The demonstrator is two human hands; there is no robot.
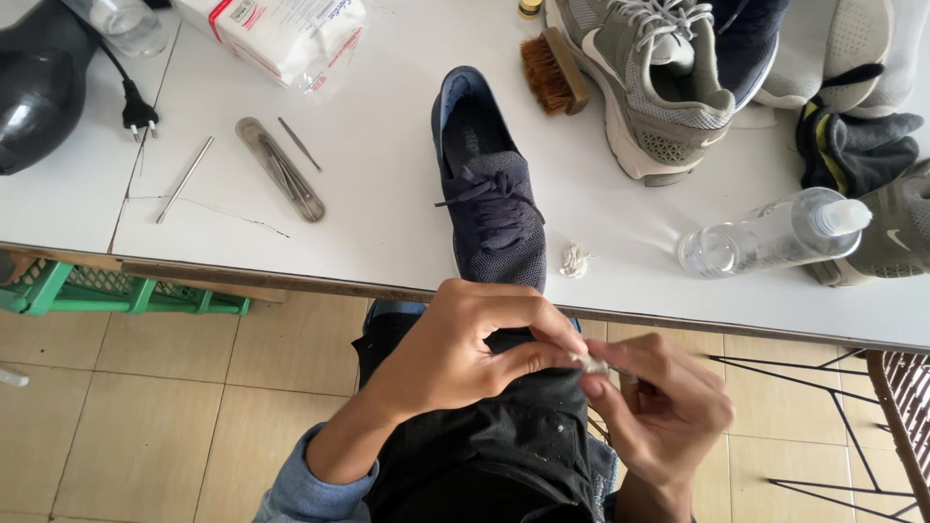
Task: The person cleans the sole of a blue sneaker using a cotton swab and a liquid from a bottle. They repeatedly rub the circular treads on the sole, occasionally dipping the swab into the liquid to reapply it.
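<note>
Cotton wad (591, 363) pinched tight between left hand (455, 353) and right hand (664, 412) fingertips; could easily get dropped on the floor if that tiny grip is loosened

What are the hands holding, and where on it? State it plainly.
Both the left hand and the right hand pinch a small whitish wad between their fingertips, above the lap. What the wad is cannot be told.
</note>
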